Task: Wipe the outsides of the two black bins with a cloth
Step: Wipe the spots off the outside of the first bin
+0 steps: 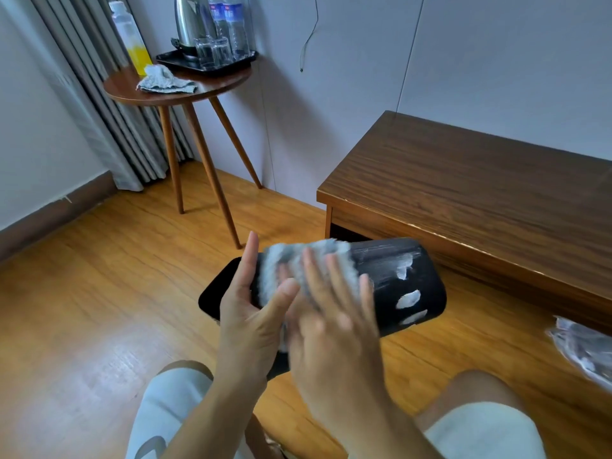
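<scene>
The black bin (397,279) is held on its side above the floor, over the knees. It is steadied by the left hand (245,313) with straight fingers, while the cloth (298,263) is pressed flat by the right hand (334,329). The bin appears light, rigid and smooth, best gripped by its rim.

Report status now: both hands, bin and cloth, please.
Left hand steadies black bin, fingers straight. Right hand presses cloth on bin, blurred. White smears remain. Nothing in the way.

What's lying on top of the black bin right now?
A grey cloth lies on the black bin, pressed by the right hand. White smears show beside it; the surface under the cloth is hidden.
</scene>
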A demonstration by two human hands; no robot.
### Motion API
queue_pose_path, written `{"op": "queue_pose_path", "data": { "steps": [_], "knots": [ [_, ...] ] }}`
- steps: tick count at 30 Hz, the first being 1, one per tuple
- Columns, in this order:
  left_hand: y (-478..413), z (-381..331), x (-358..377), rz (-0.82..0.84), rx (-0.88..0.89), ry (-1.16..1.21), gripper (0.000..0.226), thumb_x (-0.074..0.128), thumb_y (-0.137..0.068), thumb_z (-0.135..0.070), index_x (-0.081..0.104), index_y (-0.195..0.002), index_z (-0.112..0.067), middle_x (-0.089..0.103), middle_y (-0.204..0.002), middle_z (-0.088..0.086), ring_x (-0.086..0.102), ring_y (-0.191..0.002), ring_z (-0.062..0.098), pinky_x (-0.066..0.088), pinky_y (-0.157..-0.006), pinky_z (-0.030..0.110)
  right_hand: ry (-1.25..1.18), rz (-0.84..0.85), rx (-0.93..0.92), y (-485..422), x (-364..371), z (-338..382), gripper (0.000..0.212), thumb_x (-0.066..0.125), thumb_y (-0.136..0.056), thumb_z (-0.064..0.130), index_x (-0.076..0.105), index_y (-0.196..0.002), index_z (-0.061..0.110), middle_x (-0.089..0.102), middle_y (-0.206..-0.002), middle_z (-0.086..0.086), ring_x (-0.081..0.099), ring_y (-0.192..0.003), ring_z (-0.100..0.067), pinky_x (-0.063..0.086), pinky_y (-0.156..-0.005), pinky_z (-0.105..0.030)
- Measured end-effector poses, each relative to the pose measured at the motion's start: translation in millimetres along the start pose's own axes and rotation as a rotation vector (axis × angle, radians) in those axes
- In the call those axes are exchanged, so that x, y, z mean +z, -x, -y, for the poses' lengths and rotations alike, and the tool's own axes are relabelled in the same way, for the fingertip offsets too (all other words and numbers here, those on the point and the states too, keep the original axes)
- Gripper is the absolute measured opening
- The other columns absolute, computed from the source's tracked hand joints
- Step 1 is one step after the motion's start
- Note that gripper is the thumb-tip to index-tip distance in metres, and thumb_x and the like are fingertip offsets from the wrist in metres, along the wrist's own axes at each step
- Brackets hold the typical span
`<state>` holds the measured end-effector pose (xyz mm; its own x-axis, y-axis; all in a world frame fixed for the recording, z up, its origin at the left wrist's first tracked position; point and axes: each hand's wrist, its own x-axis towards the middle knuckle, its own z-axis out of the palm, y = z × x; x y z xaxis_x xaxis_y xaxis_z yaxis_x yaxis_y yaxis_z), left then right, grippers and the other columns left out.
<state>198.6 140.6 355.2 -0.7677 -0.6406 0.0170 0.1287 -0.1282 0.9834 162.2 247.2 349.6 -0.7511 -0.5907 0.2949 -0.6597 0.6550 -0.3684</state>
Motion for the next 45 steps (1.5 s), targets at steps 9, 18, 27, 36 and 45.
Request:
{"op": "queue_pose_path", "data": {
  "steps": [9,18,27,36,45],
  "knots": [
    [-3,3,-11,-0.097,-0.051,0.007,0.081,0.08,-0.074,-0.024,0.049,-0.141,-0.057,0.064,-0.12,-0.013,0.069,-0.099,0.014,0.06,-0.08,0.032,0.176,0.021,0.189,-32,-20,-57,0.06,0.01,-0.1,0.05,0.027,-0.156,0.038,0.026,-0.166,0.004,0.02,-0.156,-0.021,0.005,-0.123,-0.06],
    [-4,1,-9,0.031,-0.058,0.153,0.12,0.101,-0.039,-0.049,0.049,-0.148,-0.037,0.072,-0.129,-0.001,0.069,-0.118,0.022,0.06,-0.087,0.028,0.059,0.023,-0.097,-3,-2,8,0.052,0.029,-0.104,0.046,0.039,-0.154,0.038,0.029,-0.166,0.006,0.018,-0.157,-0.02,0.011,-0.124,-0.061],
    [-1,-6,-15,-0.072,0.013,0.019,0.099,0.083,-0.047,-0.039,0.051,-0.139,-0.058,0.058,-0.133,-0.009,0.061,-0.119,0.021,0.06,-0.092,0.037,0.183,-0.006,0.183,-30,-27,-69,0.059,0.014,-0.1,0.047,0.025,-0.157,0.037,0.025,-0.166,0.004,0.02,-0.155,-0.023,0.01,-0.123,-0.063],
    [-4,-19,-6,-0.161,-0.091,0.085,0.046,0.059,-0.098,-0.03,0.056,-0.137,-0.054,0.073,-0.111,-0.024,0.071,-0.11,0.012,0.056,-0.097,0.039,0.119,0.001,-0.116,-3,-11,-26,0.05,0.033,-0.105,0.047,0.037,-0.153,0.037,0.03,-0.165,0.006,0.023,-0.155,-0.019,0.013,-0.122,-0.061],
    [-1,-26,6,-0.209,-0.132,0.046,0.044,0.049,-0.107,-0.023,0.062,-0.125,-0.062,0.064,-0.134,-0.019,0.066,-0.117,0.01,0.053,-0.103,0.039,0.129,-0.036,0.149,-16,-16,-45,0.056,0.019,-0.103,0.049,0.031,-0.157,0.035,0.026,-0.165,0.003,0.023,-0.154,-0.026,0.01,-0.122,-0.061]
  ]
}}
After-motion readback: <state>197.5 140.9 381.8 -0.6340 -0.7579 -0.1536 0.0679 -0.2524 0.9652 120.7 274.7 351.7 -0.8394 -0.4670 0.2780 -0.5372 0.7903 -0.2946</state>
